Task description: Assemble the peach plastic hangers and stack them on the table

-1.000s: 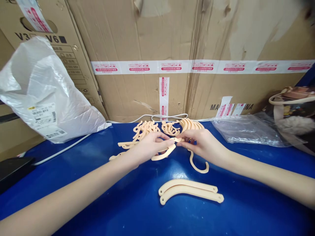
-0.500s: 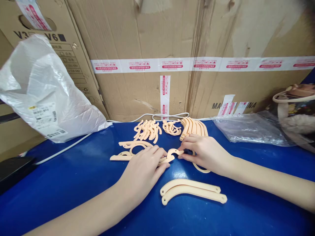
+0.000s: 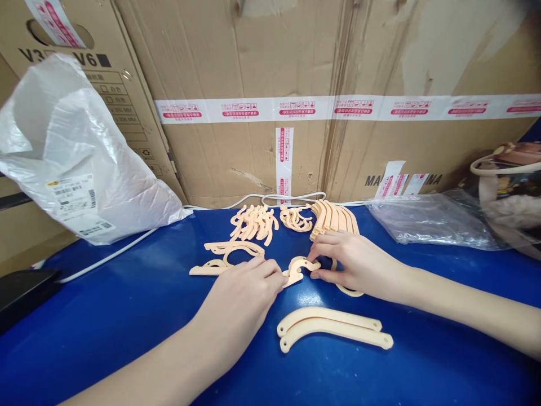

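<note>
Left hand [image 3: 249, 293] and right hand [image 3: 350, 260] clamp fingers on opposite ends of a flat, cream, curved piece [image 3: 299, 266]; open room separates two long cream bars [image 3: 336, 331]; brown cardboard box [image 3: 236, 158] bounds blue table [image 3: 127, 304] at rear.

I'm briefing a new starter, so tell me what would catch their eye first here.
Probably the left hand and right hand, meeting at a curved cream piece over the blue table. Next, the pair of curved cream bars lying nearer the camera, and the bulky white bag at the left edge.
</note>
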`<act>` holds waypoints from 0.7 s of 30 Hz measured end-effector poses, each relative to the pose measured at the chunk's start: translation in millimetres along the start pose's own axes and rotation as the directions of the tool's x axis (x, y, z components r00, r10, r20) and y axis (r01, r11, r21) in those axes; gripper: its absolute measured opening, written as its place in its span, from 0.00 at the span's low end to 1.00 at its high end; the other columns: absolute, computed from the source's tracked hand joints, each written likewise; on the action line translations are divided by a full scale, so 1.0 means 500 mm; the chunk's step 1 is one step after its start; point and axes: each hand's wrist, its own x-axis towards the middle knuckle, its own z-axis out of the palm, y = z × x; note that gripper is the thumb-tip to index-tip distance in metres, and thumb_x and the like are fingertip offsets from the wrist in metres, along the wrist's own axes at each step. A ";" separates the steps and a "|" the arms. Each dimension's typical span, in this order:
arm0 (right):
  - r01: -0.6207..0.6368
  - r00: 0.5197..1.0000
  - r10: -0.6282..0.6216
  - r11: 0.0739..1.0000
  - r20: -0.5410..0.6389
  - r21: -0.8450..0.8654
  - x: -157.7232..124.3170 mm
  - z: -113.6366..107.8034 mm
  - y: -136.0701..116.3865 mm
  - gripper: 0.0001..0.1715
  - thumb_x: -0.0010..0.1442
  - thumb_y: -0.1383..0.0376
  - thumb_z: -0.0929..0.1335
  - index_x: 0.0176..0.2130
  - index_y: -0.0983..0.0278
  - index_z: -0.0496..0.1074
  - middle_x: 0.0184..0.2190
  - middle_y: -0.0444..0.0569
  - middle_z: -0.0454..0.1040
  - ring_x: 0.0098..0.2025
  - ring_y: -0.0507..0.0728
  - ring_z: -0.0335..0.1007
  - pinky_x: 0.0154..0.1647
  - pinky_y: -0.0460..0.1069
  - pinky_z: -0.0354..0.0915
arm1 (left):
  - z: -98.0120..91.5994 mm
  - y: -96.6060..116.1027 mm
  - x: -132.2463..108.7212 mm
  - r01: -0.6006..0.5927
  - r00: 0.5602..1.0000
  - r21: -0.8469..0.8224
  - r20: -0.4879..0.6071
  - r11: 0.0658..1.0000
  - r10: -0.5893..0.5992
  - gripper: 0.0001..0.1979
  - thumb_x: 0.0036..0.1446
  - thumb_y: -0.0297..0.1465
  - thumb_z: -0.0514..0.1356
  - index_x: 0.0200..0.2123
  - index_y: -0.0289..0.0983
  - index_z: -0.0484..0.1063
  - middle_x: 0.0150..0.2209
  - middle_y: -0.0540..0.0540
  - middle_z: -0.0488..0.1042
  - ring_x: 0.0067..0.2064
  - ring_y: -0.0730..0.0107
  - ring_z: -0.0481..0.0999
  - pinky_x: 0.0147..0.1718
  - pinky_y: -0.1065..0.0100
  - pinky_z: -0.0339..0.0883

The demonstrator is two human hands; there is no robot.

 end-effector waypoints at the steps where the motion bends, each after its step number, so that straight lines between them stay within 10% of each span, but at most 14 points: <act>1: -0.002 1.000 0.002 1.000 0.018 0.008 0.001 -0.003 0.001 0.09 0.60 0.60 0.70 0.39 0.62 0.74 0.37 0.47 0.75 0.40 0.57 0.71 0.39 0.50 0.64 | 0.003 -0.002 0.000 -0.008 1.000 -0.001 -0.014 1.000 0.008 0.09 0.61 0.21 0.56 0.38 0.36 0.76 0.38 0.47 0.77 0.40 0.62 0.76 0.36 0.64 0.71; 21: 0.084 0.985 -0.108 0.981 0.133 0.175 0.005 -0.033 0.038 0.12 0.66 0.64 0.63 0.43 0.62 0.75 0.39 0.49 0.74 0.40 0.55 0.70 0.41 0.48 0.64 | 0.012 -0.001 -0.001 -0.067 0.996 -0.102 -0.067 0.992 0.060 0.16 0.63 0.23 0.51 0.52 0.34 0.70 0.46 0.42 0.75 0.44 0.59 0.75 0.44 0.56 0.71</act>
